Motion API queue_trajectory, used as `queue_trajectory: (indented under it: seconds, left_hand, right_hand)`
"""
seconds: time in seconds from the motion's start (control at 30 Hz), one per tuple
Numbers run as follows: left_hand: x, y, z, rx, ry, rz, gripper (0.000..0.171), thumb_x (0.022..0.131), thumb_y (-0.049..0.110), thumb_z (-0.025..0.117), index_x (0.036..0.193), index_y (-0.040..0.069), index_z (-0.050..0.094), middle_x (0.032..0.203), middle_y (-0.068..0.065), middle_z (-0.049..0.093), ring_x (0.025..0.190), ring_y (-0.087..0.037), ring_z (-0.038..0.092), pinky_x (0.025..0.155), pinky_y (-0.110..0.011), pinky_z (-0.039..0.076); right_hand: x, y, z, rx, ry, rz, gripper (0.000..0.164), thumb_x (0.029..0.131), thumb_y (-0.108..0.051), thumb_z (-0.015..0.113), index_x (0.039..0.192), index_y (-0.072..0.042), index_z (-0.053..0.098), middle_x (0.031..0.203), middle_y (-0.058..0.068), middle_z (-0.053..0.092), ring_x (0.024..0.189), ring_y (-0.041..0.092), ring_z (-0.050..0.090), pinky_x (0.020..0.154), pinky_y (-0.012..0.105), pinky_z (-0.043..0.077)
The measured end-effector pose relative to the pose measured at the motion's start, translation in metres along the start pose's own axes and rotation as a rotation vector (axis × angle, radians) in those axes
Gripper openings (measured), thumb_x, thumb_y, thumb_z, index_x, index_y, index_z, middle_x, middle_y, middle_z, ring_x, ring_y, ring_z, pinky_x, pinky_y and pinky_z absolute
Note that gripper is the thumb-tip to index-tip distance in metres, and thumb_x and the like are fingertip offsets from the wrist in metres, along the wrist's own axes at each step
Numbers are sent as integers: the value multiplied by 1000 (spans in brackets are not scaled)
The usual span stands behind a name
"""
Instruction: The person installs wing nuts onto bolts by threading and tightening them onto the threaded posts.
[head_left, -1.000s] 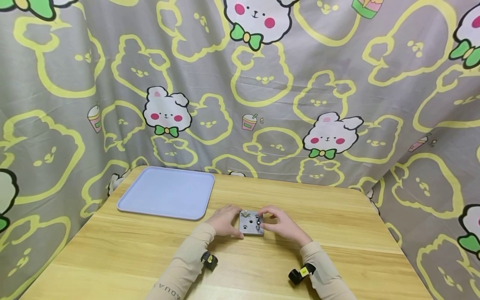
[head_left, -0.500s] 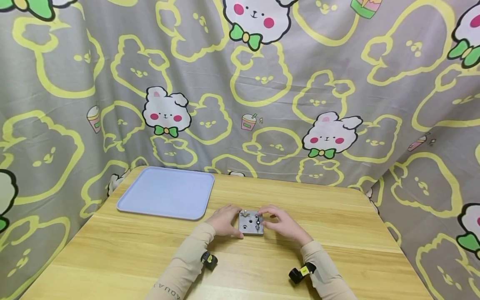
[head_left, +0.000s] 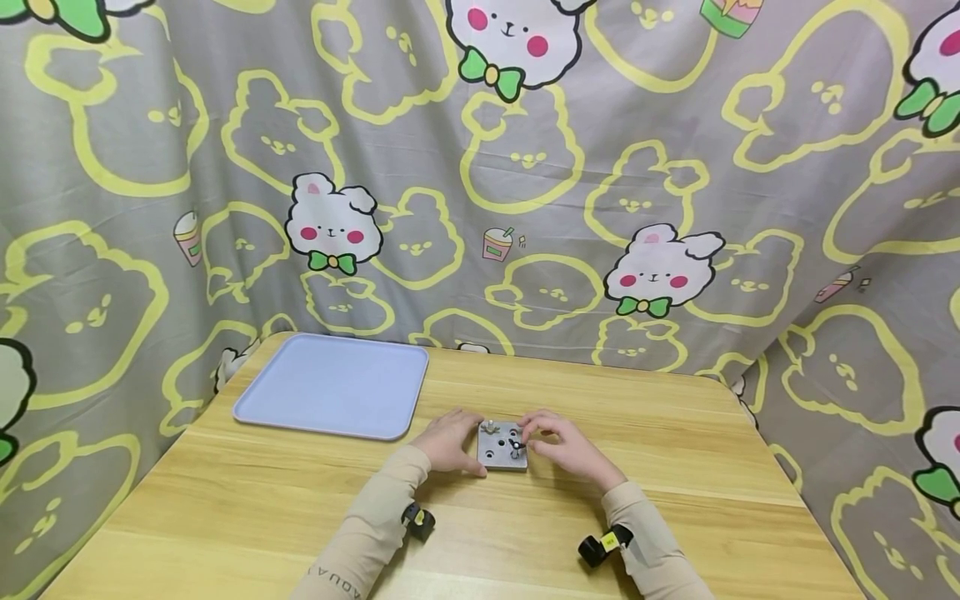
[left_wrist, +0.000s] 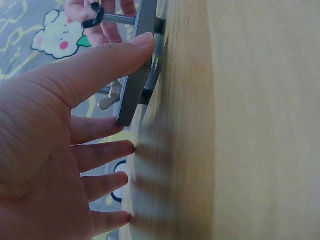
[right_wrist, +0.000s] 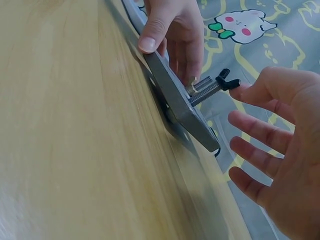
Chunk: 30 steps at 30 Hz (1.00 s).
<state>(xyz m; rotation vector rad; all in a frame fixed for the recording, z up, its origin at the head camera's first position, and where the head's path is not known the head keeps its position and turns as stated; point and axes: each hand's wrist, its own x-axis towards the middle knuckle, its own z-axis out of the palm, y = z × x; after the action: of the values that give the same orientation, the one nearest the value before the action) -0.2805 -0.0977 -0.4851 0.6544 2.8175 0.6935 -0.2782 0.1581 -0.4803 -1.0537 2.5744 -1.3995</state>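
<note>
A square grey metal plate (head_left: 504, 461) with several holes stands slightly raised over the table on short feet. My left hand (head_left: 450, 443) holds its left side, thumb on the near edge and index finger at the far corner; the other fingers are spread. A black wing nut (right_wrist: 228, 80) sits high on a threaded bolt (right_wrist: 206, 93) rising from the plate's right side. At that wing nut is my right hand (head_left: 564, 451), one fingertip touching a wing and the other fingers loosely bent. A silver wing nut (left_wrist: 114, 94) sits low on another bolt, near the plate's far left corner.
A pale blue tray (head_left: 337, 385) lies at the back left of the wooden table (head_left: 637, 417). Behind the table hangs a grey curtain (head_left: 442, 167) with cartoon prints. Both wrists wear black strapped cameras.
The black wing nut has turned on its bolt, its wings now lying more crosswise. My right fingers have shifted slightly around it. My left hand and the plate have stayed in place.
</note>
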Motion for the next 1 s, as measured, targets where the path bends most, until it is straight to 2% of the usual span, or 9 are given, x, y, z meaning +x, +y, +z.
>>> queue_trajectory:
  seconds: [0.07, 0.17, 0.3, 0.57, 0.83, 1.0]
  left_hand:
    - [0, 0, 0, -1, -1, -1, 95, 68, 48, 83, 144, 9, 43, 150, -13, 46, 145, -39, 31, 118, -61, 23]
    - [-1, 0, -1, -2, 0, -1, 95, 68, 48, 83, 145, 9, 43, 150, -13, 46, 145, -39, 31, 118, -61, 23]
    - [-1, 0, -1, -7, 1, -1, 95, 68, 48, 83, 144, 9, 43, 150, -13, 46, 145, -39, 31, 119, -60, 22]
    - [-1, 0, -1, -7, 1, 1, 95, 68, 48, 83, 145, 9, 43, 150, -13, 46, 145, -39, 31, 119, -60, 22]
    - [1, -2, 1, 2, 6, 1, 96, 67, 49, 83, 145, 10, 43, 150, -12, 46, 145, -39, 31, 118, -61, 23]
    - [2, -3, 2, 1, 8, -1, 96, 67, 49, 83, 145, 10, 43, 150, -12, 46, 145, -38, 31, 118, -61, 23]
  right_hand:
    - [1, 5, 1, 1, 3, -2, 8, 87, -6, 65, 92, -12, 68, 122, 15, 65, 123, 35, 54, 104, 49, 43]
    - [1, 7, 2, -11, 0, 10, 5, 86, -9, 68, 89, -13, 66, 119, 12, 66, 118, 28, 56, 101, 46, 45]
    - [2, 9, 5, -23, -10, 40, 13, 85, -14, 72, 91, -12, 61, 112, 8, 67, 108, 21, 58, 93, 40, 48]
    - [3, 10, 8, -15, -9, 68, 35, 85, -20, 74, 115, -10, 59, 116, 6, 65, 112, 28, 57, 91, 41, 47]
    - [2, 10, 8, -3, -5, 35, 25, 88, -10, 70, 111, -5, 62, 117, 16, 64, 110, 35, 57, 91, 54, 48]
    - [2, 10, 6, -10, -12, 35, 26, 89, -14, 69, 113, -10, 64, 120, 10, 65, 112, 29, 58, 92, 51, 49]
